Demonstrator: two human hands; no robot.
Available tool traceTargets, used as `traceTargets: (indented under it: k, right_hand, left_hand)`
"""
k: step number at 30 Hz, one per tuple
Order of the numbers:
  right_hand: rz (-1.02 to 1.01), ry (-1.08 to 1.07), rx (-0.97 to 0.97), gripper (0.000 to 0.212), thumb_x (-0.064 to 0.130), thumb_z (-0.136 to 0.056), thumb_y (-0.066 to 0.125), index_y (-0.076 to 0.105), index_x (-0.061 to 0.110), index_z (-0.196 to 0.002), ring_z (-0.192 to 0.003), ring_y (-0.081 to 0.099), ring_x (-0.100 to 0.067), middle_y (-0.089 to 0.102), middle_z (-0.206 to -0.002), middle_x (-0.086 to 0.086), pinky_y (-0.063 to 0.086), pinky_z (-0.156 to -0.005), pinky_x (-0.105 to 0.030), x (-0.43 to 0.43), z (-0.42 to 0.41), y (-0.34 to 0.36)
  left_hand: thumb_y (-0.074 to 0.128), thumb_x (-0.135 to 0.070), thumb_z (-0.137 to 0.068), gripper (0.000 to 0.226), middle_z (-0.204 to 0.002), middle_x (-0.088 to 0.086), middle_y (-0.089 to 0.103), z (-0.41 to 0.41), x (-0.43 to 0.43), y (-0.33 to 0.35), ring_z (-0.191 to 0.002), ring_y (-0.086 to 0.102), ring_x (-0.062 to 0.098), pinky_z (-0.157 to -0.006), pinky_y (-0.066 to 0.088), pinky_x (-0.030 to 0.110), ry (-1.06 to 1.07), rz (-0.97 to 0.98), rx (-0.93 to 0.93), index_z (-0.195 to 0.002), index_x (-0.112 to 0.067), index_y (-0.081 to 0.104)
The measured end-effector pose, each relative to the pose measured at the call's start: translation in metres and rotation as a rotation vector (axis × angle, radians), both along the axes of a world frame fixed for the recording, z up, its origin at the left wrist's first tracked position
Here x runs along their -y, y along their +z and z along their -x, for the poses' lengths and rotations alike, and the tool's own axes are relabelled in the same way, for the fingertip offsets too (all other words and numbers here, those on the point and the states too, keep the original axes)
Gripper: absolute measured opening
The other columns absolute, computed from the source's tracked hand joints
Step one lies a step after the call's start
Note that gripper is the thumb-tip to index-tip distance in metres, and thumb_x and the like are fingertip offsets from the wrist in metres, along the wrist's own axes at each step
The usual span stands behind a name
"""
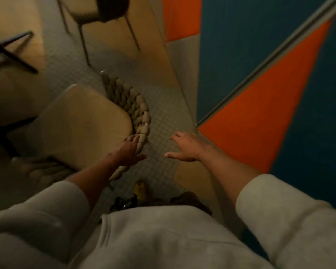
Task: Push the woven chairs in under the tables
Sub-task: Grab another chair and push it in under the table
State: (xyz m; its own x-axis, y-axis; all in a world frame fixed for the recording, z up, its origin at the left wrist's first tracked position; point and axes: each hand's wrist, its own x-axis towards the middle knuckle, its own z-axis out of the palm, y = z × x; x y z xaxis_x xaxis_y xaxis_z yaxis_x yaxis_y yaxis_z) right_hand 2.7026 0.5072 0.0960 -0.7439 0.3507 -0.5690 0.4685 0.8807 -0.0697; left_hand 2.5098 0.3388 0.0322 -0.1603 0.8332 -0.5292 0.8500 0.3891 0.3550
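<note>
A woven chair [81, 125] with a tan seat cushion and a thick braided backrest [136, 105] stands just in front of me, left of centre. My left hand [128, 150] rests on the braided rim with its fingers spread over it, thumb pointing right. To the right, my right hand [184, 147] hovers over the tiled floor, fingers apart and holding nothing. A dark table leg [12, 55] crosses the upper left, beside the chair's front. The table top is out of view.
A second chair with thin metal legs [105, 8] stands further back. A wall of orange and blue panels [260, 94] runs close along the right. Small grey floor tiles [163, 117] lie between chair and wall. My shoes show near my body.
</note>
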Motion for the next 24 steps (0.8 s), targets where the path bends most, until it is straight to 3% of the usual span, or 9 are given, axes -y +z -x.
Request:
traceTargets:
  k: [2,6,11,14,18,21,24]
  right_hand:
    - [0.019,0.106,-0.003,0.084,0.078,-0.088,0.049,0.046,0.018,-0.147,-0.134,0.049,-0.028,0.05,-0.147,-0.006,0.043,-0.108,-0.051,-0.013,0.017,-0.013]
    - [0.027,0.323,0.016,0.086,0.082,-0.086,0.046,0.049,0.018,-0.144,-0.131,0.05,-0.029,0.053,-0.143,-0.007,0.044,-0.106,-0.049,-0.035,0.056,-0.044]
    - [0.03,0.668,-0.042,0.092,0.086,-0.084,0.04,0.05,0.017,-0.144,-0.134,0.048,-0.029,0.051,-0.147,-0.008,0.043,-0.108,-0.048,-0.042,0.114,-0.085]
    - [-0.008,0.765,-0.101,0.095,0.09,-0.08,0.038,0.053,0.017,-0.14,-0.13,0.051,-0.029,0.055,-0.142,-0.007,0.044,-0.107,-0.048,-0.053,0.142,-0.119]
    - [-0.058,0.757,-0.084,0.107,0.097,-0.07,0.035,0.055,0.017,-0.138,-0.135,0.045,-0.031,0.055,-0.142,-0.008,0.032,-0.116,-0.048,-0.06,0.159,-0.164]
    - [-0.119,0.785,-0.05,0.125,0.104,-0.062,0.025,0.053,0.014,-0.143,-0.143,0.036,-0.031,0.052,-0.147,-0.01,0.016,-0.124,-0.051,-0.064,0.168,-0.184]
    - [-0.168,0.766,-0.147,0.128,0.106,-0.06,0.025,0.058,0.01,-0.138,-0.138,0.042,-0.029,0.059,-0.14,-0.009,0.014,-0.124,-0.052,-0.066,0.161,-0.192]
  left_hand:
    - [0.056,-0.057,-0.097,0.092,-0.167,0.012,0.022,-0.005,0.01,-0.013,-0.151,0.025,0.03,-0.119,0.023,0.036,0.18,0.05,0.063,-0.162,-0.006,0.014]
    - [0.048,-0.073,-0.091,0.091,-0.155,0.013,0.042,-0.008,0.039,-0.047,-0.136,0.046,0.034,-0.107,0.045,0.048,0.449,0.193,0.098,-0.156,-0.012,0.026]
    - [0.042,-0.086,-0.084,0.09,-0.14,0.008,0.057,-0.016,0.062,-0.078,-0.123,0.055,0.028,-0.095,0.048,0.041,0.714,0.242,0.018,-0.145,-0.02,0.044]
    - [0.038,-0.097,-0.073,0.1,-0.137,0.004,0.061,-0.024,0.062,-0.097,-0.121,0.058,0.026,-0.096,0.048,0.04,0.768,0.211,-0.064,-0.144,-0.028,0.048]
    - [0.034,-0.105,-0.06,0.095,-0.123,-0.008,0.068,-0.041,0.056,-0.13,-0.112,0.062,0.019,-0.098,0.041,0.042,0.833,0.201,-0.157,-0.12,-0.036,0.06]
    - [0.039,-0.102,-0.061,0.076,-0.095,-0.014,0.073,-0.045,0.051,-0.15,-0.085,0.066,0.012,-0.076,0.041,0.033,0.88,0.016,-0.301,-0.093,-0.038,0.064]
    - [0.047,-0.09,-0.072,0.063,-0.093,-0.011,0.074,-0.036,0.053,-0.154,-0.08,0.068,0.014,-0.065,0.038,0.029,0.765,0.032,-0.351,-0.102,-0.039,0.068]
